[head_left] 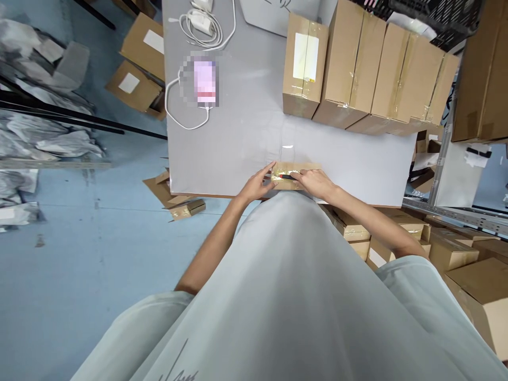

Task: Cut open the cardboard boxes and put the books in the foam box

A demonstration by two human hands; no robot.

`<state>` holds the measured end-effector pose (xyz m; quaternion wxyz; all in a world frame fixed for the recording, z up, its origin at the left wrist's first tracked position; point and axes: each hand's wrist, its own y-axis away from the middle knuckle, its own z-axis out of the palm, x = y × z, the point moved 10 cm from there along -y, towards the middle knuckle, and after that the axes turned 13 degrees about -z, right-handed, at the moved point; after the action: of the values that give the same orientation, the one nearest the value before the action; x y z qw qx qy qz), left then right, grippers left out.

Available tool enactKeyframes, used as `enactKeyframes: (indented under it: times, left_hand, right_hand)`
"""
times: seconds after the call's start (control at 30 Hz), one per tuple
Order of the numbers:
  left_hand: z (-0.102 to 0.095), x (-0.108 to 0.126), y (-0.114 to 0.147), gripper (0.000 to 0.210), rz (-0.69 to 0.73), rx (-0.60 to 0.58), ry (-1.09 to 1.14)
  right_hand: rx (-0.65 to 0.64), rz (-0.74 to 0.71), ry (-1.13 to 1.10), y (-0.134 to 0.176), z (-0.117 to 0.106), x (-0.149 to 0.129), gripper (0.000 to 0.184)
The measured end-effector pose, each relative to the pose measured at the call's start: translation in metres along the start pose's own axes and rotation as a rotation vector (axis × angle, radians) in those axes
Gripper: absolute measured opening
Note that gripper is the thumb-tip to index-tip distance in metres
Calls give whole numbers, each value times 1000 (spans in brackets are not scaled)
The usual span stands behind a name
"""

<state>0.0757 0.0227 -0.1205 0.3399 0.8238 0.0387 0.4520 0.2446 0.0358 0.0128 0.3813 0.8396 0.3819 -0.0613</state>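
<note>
A small cardboard box (313, 167) with shiny tape across its top lies at the table's front edge, against my shirt. My left hand (256, 184) is at the box's left end, thumb and fingers spread around that end and gripping it. Over the right part of the box, my right hand (315, 182) is closed on a slim black-and-red tool that looks like a box cutter (286, 177). Its red end points left along the taped top. Whether a blade is out is too small to tell.
Taped cardboard boxes (305, 69) stand in a row on the table (230, 148) at the back right. A phone (205, 82) with a white cable and a coiled charger (201, 22) lie at the left. More boxes (452, 248) are stacked below right; an opened carton (186, 209) lies on the floor.
</note>
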Motion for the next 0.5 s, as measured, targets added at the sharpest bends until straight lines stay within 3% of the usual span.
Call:
enactKeyframes:
  times: [0.3, 0.5]
  left_hand:
    - [0, 4, 1, 94, 42, 1, -8]
    - [0, -5, -1, 99, -19, -14, -25]
  right_hand:
    - [-66, 2, 77, -10, -4, -15, 49]
    - [-89, 14, 50, -12, -12, -21, 49]
